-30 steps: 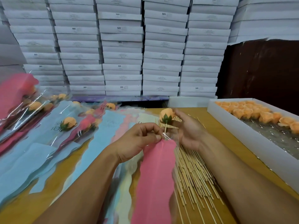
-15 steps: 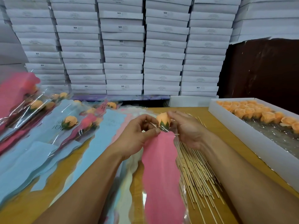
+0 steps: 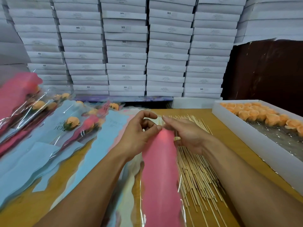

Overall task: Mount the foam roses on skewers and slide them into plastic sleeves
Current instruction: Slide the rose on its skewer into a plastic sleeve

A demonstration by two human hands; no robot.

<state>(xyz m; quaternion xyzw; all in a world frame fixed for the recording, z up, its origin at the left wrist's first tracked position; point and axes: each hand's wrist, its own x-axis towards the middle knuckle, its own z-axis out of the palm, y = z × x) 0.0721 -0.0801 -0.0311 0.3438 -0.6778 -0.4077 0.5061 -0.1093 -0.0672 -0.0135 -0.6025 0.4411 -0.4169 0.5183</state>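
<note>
Pink sleeve (image 3: 159, 169) centre frame, top pinched by left hand (image 3: 139, 133); rose inside only a reddish glow, probably. Right hand (image 3: 185, 135) fingers straight at sleeve mouth. Skewers (image 3: 196, 174) just right; rose tray (image 3: 255, 138) far right; filled sleeves (image 3: 49, 122) left; stacked boxes (image 3: 126, 46) behind

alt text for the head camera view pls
Two hands, left hand and right hand, meet at the top of a pink plastic sleeve on a wooden table, beside loose bamboo skewers. A white tray of orange foam roses sits right; finished sleeved roses lie left.
</note>
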